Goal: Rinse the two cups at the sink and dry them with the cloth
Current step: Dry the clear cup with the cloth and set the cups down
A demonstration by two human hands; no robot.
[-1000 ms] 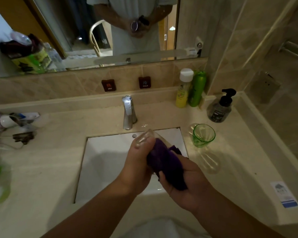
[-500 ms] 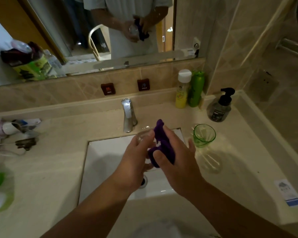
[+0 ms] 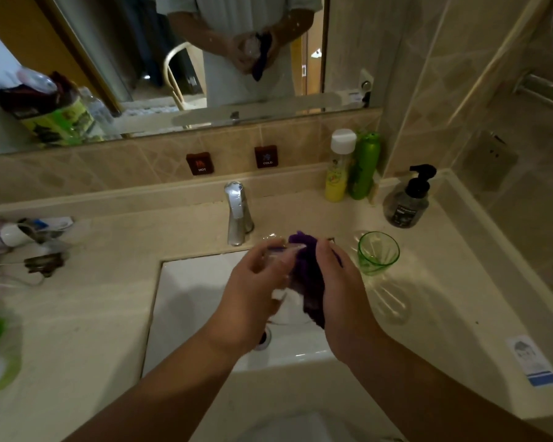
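**Drying the clear cup over the basin**

Beige marble counter [image 3: 87,314] fills most of your view, w/ a big mirror [image 3: 186,59] above the tiled backsplash showing your torso & hands in reflection. White rectangular sink [image 3: 189,301] sits centre, chrome faucet [image 3: 237,215] at its back edge, HOT/COLD tags on the tile behind it.

Both your forearms reach in from the bottom, hands meeting above the basin, just in front of the faucet. Your left hand [image 3: 253,295] has fingers curled round the clear cup [image 3: 280,260], gripping it; cup is see-through & partly blurred, so its exact tilt is hard to tell. Your right hand [image 3: 342,288] grips the purple cloth [image 3: 307,279], thumb and fingers wrapped round it; cloth is pressed against the cup's right side & hangs down between your hands.

Green cup [image 3: 378,252] stands upright on the counter right of the sink, near your right hand but not touching. Behind it: dark pump bottle [image 3: 407,202], green bottle [image 3: 364,167], yellow bottle w/ white cap [image 3: 338,169] by the corner. Misc. toiletries & cords on the far left, too blurred to name.
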